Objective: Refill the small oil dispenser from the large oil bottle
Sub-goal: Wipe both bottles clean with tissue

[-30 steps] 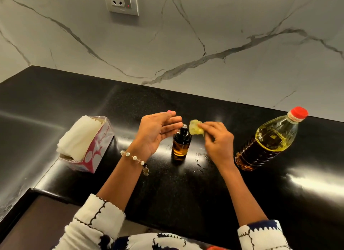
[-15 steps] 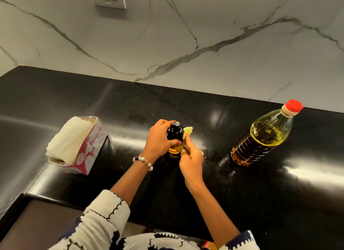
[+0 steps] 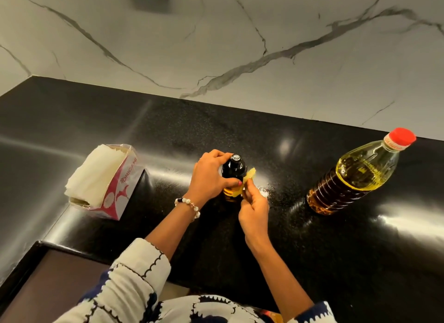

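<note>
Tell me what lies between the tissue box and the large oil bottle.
The left hand gripping the small dispenser, and the right hand pinching a yellowed tissue, in the head view.

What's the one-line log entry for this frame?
phase: wiping dispenser | left hand: grips small oil dispenser | right hand: pinches oily tissue against it | large oil bottle: capped, upright

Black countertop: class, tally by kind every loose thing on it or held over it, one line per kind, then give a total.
Bottles: 2 (small dark glass oil dispenser, large clear plastic oil bottle with red cap)
Tissue boxes: 1 (pink and white box of white tissues)
Tissue wads: 1 (yellow oil-stained crumpled tissue)
Total: 4
</note>
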The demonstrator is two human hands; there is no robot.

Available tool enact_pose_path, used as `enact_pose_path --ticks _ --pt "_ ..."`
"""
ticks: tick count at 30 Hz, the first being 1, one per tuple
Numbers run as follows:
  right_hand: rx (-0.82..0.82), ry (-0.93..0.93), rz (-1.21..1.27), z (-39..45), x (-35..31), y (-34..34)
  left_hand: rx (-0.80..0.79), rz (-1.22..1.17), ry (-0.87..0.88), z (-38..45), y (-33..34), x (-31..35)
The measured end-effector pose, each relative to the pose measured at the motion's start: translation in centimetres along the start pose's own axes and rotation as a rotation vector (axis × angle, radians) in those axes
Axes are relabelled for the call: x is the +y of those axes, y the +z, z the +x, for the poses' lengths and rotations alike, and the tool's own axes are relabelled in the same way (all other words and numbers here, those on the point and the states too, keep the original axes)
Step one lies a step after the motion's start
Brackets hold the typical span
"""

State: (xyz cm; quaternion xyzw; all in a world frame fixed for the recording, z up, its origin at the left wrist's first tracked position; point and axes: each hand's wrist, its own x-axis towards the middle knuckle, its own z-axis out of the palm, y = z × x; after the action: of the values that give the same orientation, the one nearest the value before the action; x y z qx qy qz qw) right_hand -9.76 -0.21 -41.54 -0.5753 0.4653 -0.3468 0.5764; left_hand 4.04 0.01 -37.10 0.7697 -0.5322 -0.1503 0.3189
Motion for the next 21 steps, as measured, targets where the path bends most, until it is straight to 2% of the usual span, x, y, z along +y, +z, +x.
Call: enact_pose_path --ticks 4,10,15,21 --pt "0.031 -0.075 -0.033 0.7 -1.5 0.2 -0.016 -0.004 -0.004 0.2 0.0 -0.2" --pt "-0.081 -0.043 0.002 3.3 -1.2 -0.9 -0.018 0.0 -0.008 0.2 0.0 -0.5" --pt "0.003 -0.038 -0.123 1.2 -1.2 -0.7 -0.043 0.018 -0.016 0.5 -0.2 -0.6" --pt "-0.049 -0.071 -0.012 3.4 -1.7 -0.8 -0.071 0.002 -0.012 0.7 -0.5 -0.7"
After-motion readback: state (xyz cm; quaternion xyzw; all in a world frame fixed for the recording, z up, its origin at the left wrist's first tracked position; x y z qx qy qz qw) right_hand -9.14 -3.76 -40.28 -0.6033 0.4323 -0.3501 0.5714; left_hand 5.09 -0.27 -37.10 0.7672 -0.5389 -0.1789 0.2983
